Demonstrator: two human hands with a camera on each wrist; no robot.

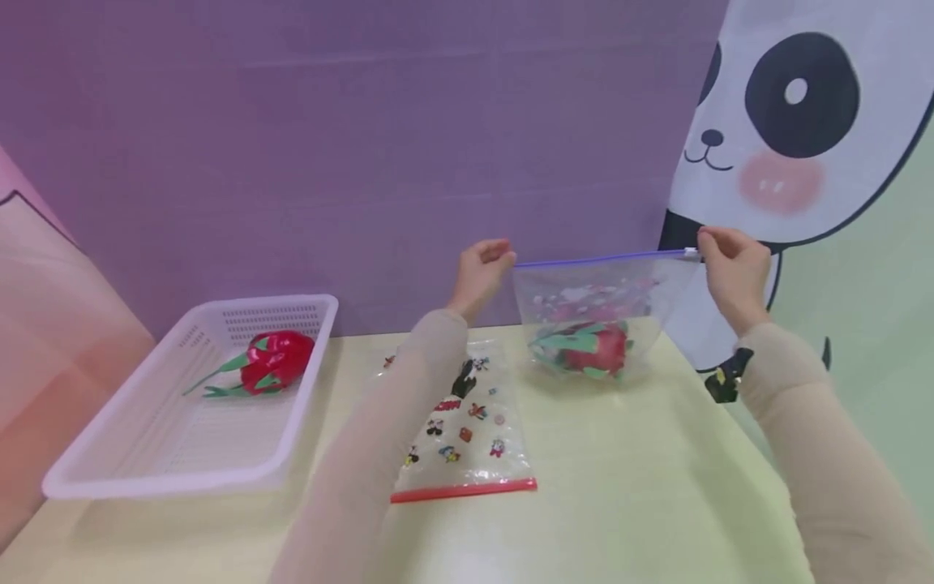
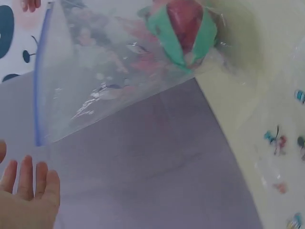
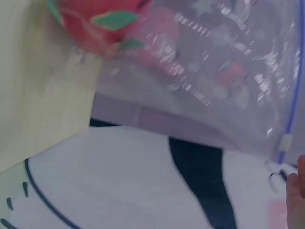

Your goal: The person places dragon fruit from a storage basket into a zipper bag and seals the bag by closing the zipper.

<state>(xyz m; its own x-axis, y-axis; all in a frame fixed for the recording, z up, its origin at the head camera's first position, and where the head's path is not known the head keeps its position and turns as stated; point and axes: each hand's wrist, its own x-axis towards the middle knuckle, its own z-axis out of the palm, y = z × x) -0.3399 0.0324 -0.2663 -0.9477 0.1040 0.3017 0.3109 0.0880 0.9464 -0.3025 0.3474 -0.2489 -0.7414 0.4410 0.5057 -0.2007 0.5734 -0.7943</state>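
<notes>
A clear slider zip bag with a blue zip hangs between both hands, its lower part at the table. Inside it is a red round thing with green leaves, which looks like a dragon fruit. My left hand pinches the left end of the zip; in the left wrist view its fingers are right by that corner. At the other end, my right hand pinches the zip beside the white slider. The right wrist view shows only a bit of that hand, at its edge.
A second clear bag, printed with cartoon figures and edged with a red zip, lies flat under my left forearm. At left stands a white basket holding another red, green-leaved piece. Behind the table hangs a purple cloth.
</notes>
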